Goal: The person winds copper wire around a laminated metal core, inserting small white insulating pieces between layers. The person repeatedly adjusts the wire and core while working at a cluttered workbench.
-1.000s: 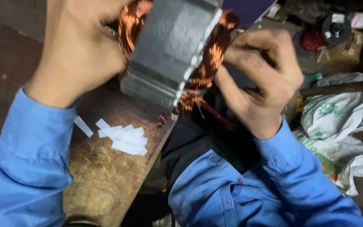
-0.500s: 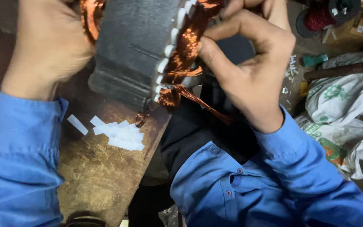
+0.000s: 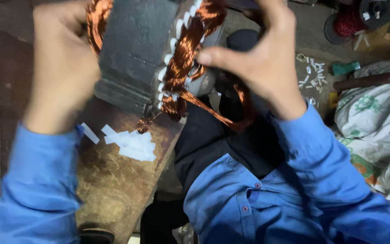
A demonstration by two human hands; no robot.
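The left hand (image 3: 64,68) clasps the far side of a grey motor stator (image 3: 136,49), fingers wrapped round it, holding it tilted above the wooden bench (image 3: 113,180). The right hand (image 3: 260,58) sits on the stator's near end, thumb and fingers pinched on the copper winding (image 3: 186,54) that bulges from the slots; a loop of that wire (image 3: 231,117) hangs below this grip. White paper strips (image 3: 129,144) lie on the bench under the stator, just right of the left wrist

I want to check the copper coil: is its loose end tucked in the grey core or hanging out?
Hanging out. A copper strand loops down from the grey core below the right hand.
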